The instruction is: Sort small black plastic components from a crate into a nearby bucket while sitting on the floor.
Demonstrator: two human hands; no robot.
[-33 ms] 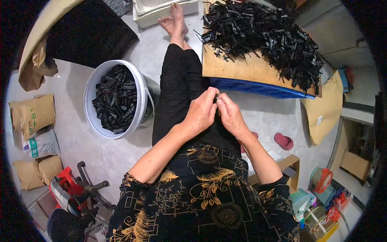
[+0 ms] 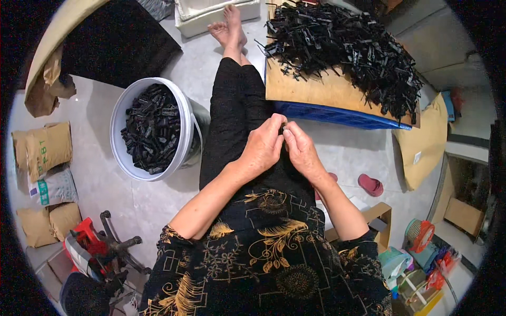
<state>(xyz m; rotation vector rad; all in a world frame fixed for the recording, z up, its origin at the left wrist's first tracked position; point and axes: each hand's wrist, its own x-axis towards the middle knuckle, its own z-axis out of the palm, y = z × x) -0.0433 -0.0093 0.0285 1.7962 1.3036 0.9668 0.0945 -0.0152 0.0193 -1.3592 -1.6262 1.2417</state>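
Over my lap, my left hand (image 2: pixel 263 145) and my right hand (image 2: pixel 302 150) meet with fingers pinched together. Between the fingertips a small black plastic part (image 2: pixel 283 128) just shows; most of it is hidden, and its exact kind I cannot make out. To the left stands a white bucket (image 2: pixel 185 152) holding many short black plastic pieces (image 2: pixel 152 129). At the upper right, a heap of black plastic parts with thin stems (image 2: pixel 342 50) is spread over a wooden board (image 2: pixel 316 94). Neither hand touches the bucket or the heap.
Under the board is a blue crate (image 2: pixel 337 117). A white foam box (image 2: pixel 219 18) lies beyond my feet. Brown sacks (image 2: pixel 48 150) line the left side, near a chair base (image 2: pixel 118 245). On the right are a pink slipper (image 2: pixel 370 185) and an open cardboard box (image 2: pixel 380 216).
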